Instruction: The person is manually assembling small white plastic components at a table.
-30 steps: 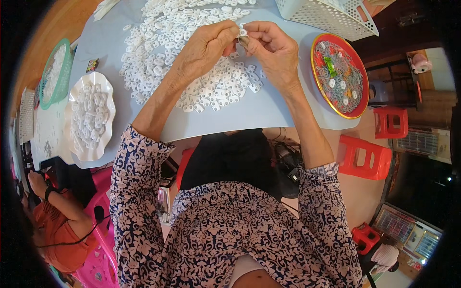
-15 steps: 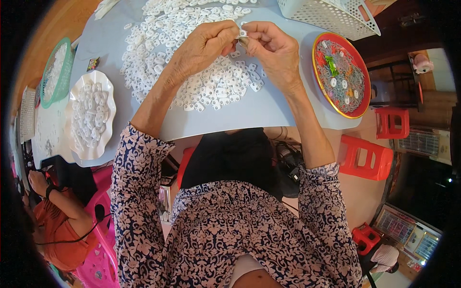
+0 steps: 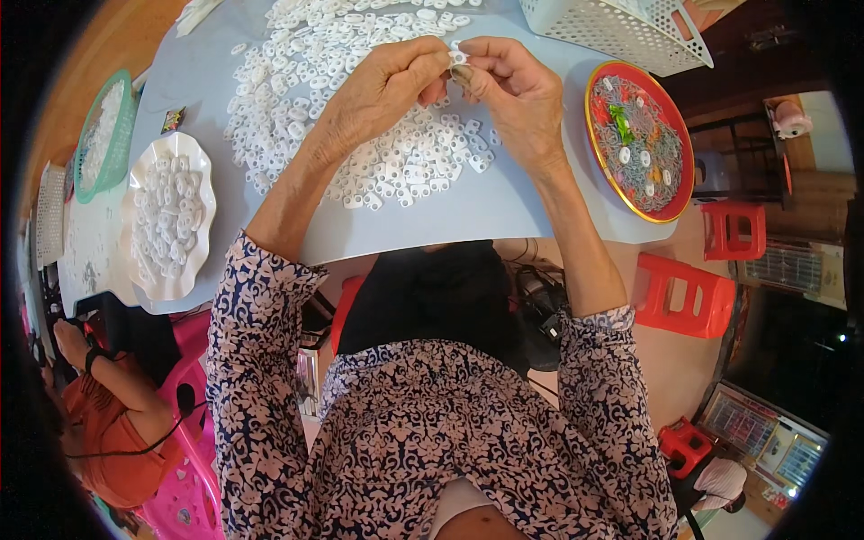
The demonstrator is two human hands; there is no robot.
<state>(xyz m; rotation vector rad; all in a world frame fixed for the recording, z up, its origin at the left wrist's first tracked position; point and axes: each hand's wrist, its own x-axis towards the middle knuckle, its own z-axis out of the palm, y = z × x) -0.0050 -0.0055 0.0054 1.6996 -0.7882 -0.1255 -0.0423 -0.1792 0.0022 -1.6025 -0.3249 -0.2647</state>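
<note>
Above the far middle of the table, my left hand (image 3: 396, 83) and my right hand (image 3: 515, 90) meet at the fingertips. Between them is one small white plastic piece (image 3: 458, 58) with a hole, pinched by both hands. Whether some smaller part is also in the fingers I cannot make out. Under and behind my hands spreads a large pile of like white pieces (image 3: 396, 171). To the right stands a red round tray (image 3: 687, 162) with a gold rim, holding small grey metal parts (image 3: 655, 135), a few white pieces and a green wrapper (image 3: 619, 121).
At left on the grey-blue table (image 3: 432, 220) stands a scalloped white dish (image 3: 209, 193) of finished-looking white pieces. Beyond it is a green basket (image 3: 131, 126). A perforated white basket (image 3: 621, 40) sits at the far right. Red stools (image 3: 686, 295) stand right; a person in orange (image 3: 135, 423) sits left.
Both hands stay together over the pile. The fingertips have shifted very slightly around the white piece, which still sits between them.
</note>
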